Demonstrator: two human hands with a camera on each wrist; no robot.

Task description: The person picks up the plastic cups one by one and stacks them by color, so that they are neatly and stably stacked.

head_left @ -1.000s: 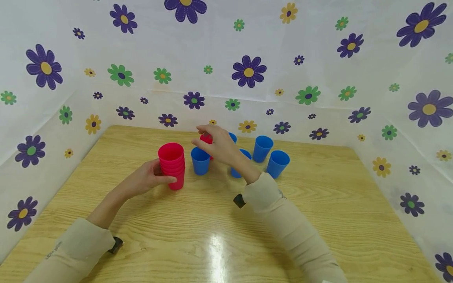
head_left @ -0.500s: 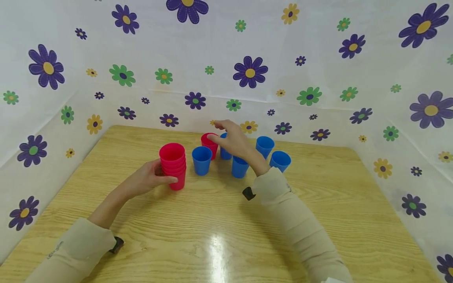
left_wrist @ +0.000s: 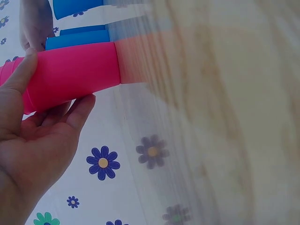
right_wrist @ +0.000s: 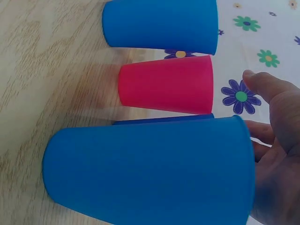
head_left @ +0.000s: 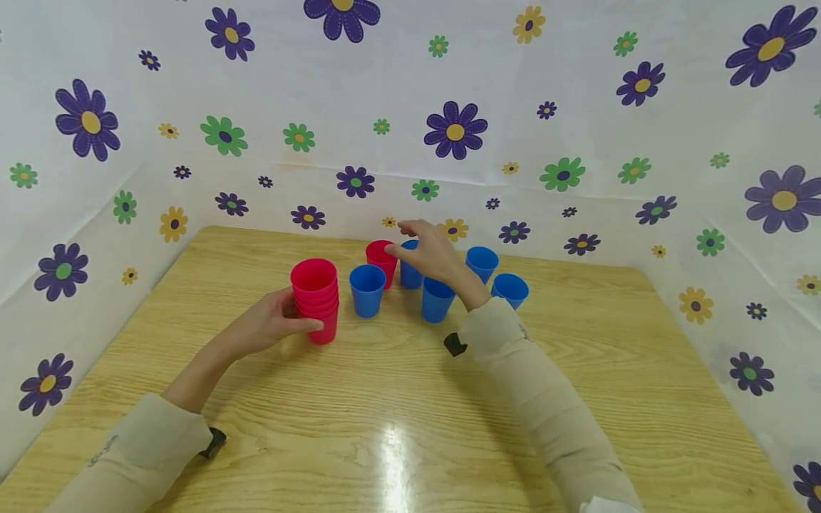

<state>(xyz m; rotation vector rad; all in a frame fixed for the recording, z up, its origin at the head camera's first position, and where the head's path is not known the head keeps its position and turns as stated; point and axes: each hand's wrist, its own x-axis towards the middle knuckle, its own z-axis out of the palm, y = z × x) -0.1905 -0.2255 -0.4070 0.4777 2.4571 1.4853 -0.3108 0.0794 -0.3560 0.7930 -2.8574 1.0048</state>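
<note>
My left hand (head_left: 266,326) grips a stack of nested red cups (head_left: 316,303), its thumb across the near side and its fingers around the back. In the left wrist view, the bottom of the red stack (left_wrist: 79,70) is right at the wooden surface. My right hand (head_left: 432,255) hovers over the back of the blue group, thumb and fingers apart with nothing between them. Beneath it a blue cup (head_left: 410,276) is partly covered. Just left of that hand stands a single red cup (head_left: 383,267); its pink-red side (right_wrist: 166,84) shows in the right wrist view.
A blue cup (head_left: 368,293) stands between the red stack and the others. Another blue cup (head_left: 437,303) is below my right wrist, with two more, a rear blue cup (head_left: 482,263) and a front blue cup (head_left: 511,288), farther right. Flower-printed cloth (head_left: 359,142) borders the wooden table (head_left: 333,427).
My right hand has drawn back to the right, uncovering the single red cup that it partly hid. My left hand keeps its grip on the red stack in the same place.
</note>
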